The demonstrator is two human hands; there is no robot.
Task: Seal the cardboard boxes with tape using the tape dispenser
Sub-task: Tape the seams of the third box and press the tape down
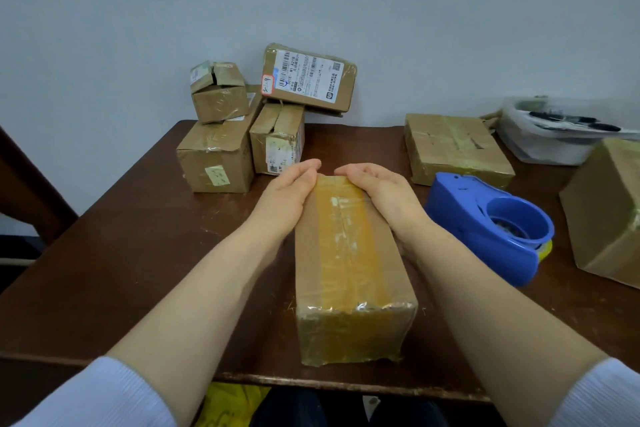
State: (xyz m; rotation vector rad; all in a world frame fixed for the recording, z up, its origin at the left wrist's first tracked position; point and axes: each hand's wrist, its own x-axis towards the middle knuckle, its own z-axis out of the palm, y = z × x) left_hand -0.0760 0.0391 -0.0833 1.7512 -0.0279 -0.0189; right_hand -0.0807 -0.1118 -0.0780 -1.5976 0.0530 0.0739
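Note:
A long cardboard box (349, 263) lies lengthwise on the brown table (138, 253) in front of me, with yellowish tape running along its top seam and down its near end. My left hand (289, 189) rests with straight fingers on the box's far left edge. My right hand (377, 189) lies on the far right edge, its fingers bent over the far end of the box. A blue tape dispenser (485, 222) lies on the table to the right of the box, held by neither hand.
A stack of several taped boxes (221, 146) stands at the back left against the wall, one labelled parcel (310, 78) leaning on top. A flat taped box (453, 146) lies back right, a clear plastic container (554, 135) beyond it, another box (609, 208) at the right edge.

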